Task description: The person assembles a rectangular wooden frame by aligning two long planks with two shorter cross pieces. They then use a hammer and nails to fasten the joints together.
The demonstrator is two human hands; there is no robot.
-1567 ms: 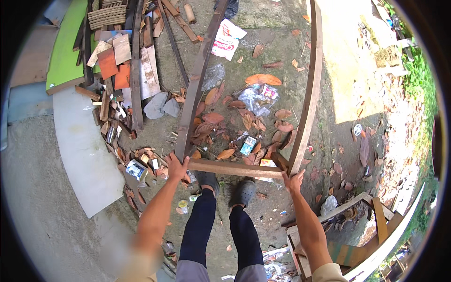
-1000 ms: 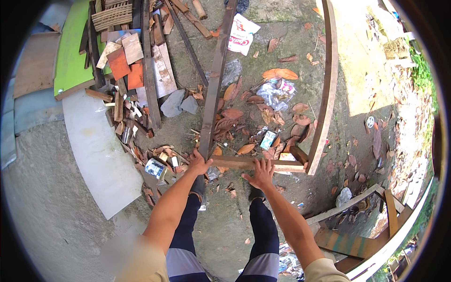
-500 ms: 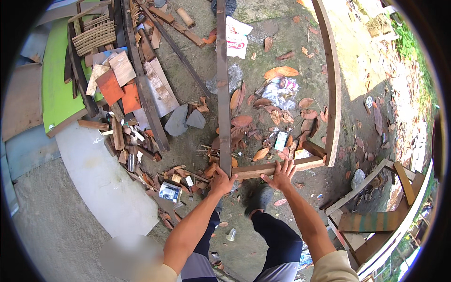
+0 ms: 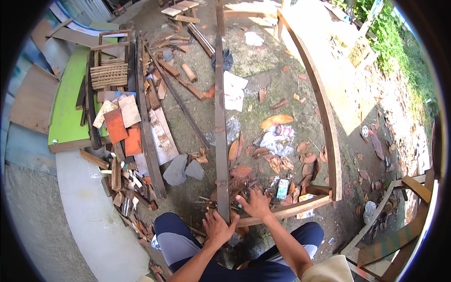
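Lower centre, the left hand [image 4: 218,228] is touching a brown rectangular wooden frame [image 4: 221,141]. The right hand [image 4: 255,205] is overhanging it, all fingers released.

Head-worn fisheye view, facing down, fairly near

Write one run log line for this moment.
left hand: at corner of wooden frame | right hand: spread near crossbar, contact unclear | green board: on left

Long, four-sided brown wooden frame [image 4: 221,127], open in the middle, lengthwise straight ahead.
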